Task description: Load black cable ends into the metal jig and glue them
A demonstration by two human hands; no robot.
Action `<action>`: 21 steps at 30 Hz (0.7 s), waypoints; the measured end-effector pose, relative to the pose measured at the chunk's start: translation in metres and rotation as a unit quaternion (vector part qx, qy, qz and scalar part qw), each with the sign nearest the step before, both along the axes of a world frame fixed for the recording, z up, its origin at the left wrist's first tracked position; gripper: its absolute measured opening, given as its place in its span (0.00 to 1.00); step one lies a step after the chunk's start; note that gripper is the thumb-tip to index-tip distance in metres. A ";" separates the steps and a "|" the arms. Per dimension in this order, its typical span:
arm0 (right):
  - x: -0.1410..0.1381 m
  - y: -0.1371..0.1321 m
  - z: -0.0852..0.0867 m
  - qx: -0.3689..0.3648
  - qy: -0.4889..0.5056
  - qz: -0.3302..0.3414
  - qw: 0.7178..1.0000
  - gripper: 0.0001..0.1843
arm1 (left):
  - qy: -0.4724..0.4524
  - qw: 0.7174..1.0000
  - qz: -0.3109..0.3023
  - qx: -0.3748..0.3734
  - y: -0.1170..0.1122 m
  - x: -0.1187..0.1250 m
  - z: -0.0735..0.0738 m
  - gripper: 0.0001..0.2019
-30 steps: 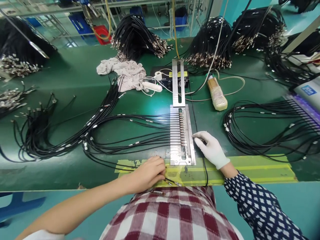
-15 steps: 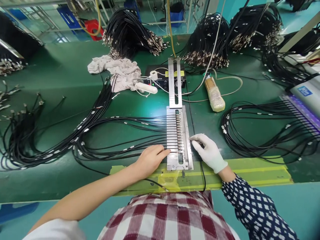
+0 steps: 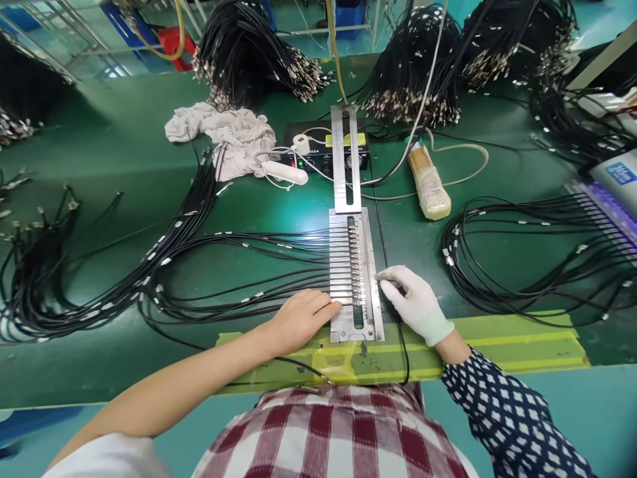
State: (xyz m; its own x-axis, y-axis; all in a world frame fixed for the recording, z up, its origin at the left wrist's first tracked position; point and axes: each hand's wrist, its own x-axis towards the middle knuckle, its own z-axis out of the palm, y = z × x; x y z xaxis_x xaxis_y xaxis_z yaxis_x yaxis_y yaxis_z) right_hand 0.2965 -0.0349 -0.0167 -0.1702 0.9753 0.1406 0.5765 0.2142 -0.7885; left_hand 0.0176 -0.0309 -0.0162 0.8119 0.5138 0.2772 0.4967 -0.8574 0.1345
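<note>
Hands barely shifted since half a second ago — a second ago the left hand (image 3: 298, 317) was down at the yellow tape strip (image 3: 497, 342) pinching a cable end; now it rests against the left edge of the slotted metal fixture (image 3: 355, 275), fingers curled, fingertips at a lower slot. Whether it pinches a cable there cannot be made out. Gloved right hand (image 3: 417, 302) lies against the fixture's right rail, fingers loosely bent, holding nothing visible.

Fixture slots carry black cables (image 3: 259, 265) fanning in from the left, metal tips lined up down the centre channel; bottom slots look bare. Narrow metal bar (image 3: 344, 159) extends from its top, over a black control box (image 3: 318, 154).

Cable bundles (image 3: 249, 53) at the far edge cut off by the frame; cloth rag (image 3: 223, 133) partly covers wiring — tip detail too small to read
</note>
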 end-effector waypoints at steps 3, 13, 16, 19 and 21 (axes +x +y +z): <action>0.000 0.000 0.000 0.002 -0.004 0.000 1.000 0.08 | -0.022 1.000 0.001 -0.021 0.001 0.001 -0.003 0.13; 0.000 0.000 0.001 0.005 -0.008 -0.001 1.000 0.08 | -0.061 0.997 0.039 -0.021 -0.007 -0.006 -0.011 0.15; 0.000 0.000 0.001 0.004 -0.012 -0.001 1.000 0.08 | -0.014 0.999 0.041 -0.017 -0.016 -0.010 -0.008 0.18; 0.000 0.000 0.000 0.002 -0.010 0.000 1.000 0.08 | 0.023 0.999 0.038 -0.003 -0.022 -0.010 -0.009 0.20; 0.000 0.000 -0.001 0.002 -0.010 0.001 1.000 0.08 | 0.030 0.998 0.047 0.008 -0.024 -0.009 -0.012 0.21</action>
